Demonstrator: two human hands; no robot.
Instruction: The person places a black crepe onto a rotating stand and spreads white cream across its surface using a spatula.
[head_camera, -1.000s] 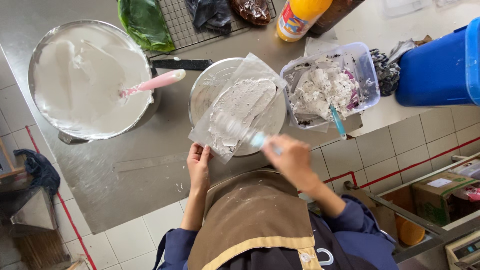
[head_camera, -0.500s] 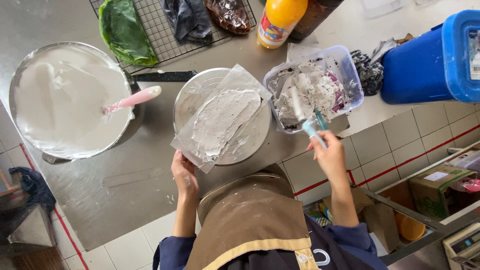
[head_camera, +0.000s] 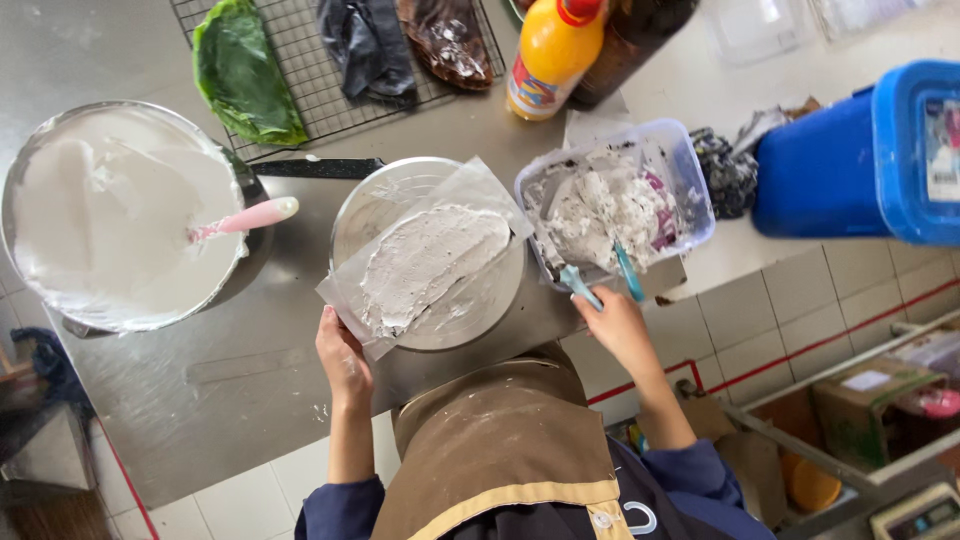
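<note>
left hand pinches one plastic sheet | right hand grips one spatula | two bowls

Two hands show, the left hand and the right hand. One round turntable sits on the worktop, bearing one clear sheet with one spread of grey-white paste. Left of the turntable is one large metal bowl with one pink spatula. Right of it is one clear plastic tub holding two teal-handled tools. Behind the turntable lies one wire rack carrying three wraps: one green, one dark grey, one brown. One orange bottle and one blue container stand farther back and right.
</note>
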